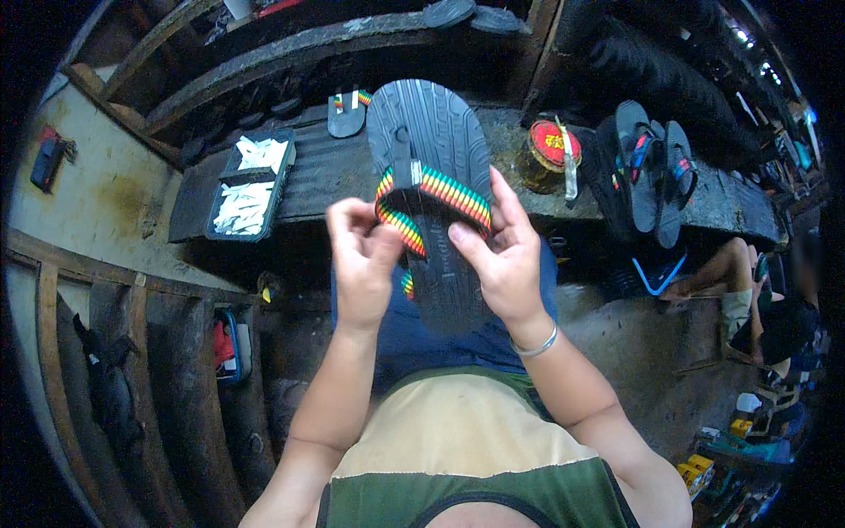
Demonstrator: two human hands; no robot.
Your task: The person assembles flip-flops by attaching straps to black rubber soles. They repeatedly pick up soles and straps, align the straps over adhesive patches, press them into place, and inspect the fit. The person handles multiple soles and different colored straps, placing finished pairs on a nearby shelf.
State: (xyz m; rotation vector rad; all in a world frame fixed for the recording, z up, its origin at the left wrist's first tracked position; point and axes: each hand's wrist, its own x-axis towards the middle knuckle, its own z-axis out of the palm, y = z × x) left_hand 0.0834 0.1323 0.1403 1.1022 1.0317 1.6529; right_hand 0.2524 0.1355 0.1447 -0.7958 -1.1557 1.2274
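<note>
A black rubber sandal (440, 123) is held up before me over my lap, its grooved face toward me. Its strap (453, 198), striped in red, yellow and green, crosses the middle, with a small white tag near the centre. My right hand (506, 242) grips the sandal's right edge, thumb lying on the face below the strap. On the other side my left hand (363, 255), a little blurred, has its fingers closed on the strap's left part. A loose striped strap end (407, 284) hangs below that hand.
On the dark bench (308, 189) ahead stand a divided tray (239, 185) of white strips, a small sandal (347, 114), a can (547, 157) with a knife (568, 163) on it, and several finished sandals (651, 167). Another person (735, 273) sits at the far right. Wooden shelving (145, 378) lines the left.
</note>
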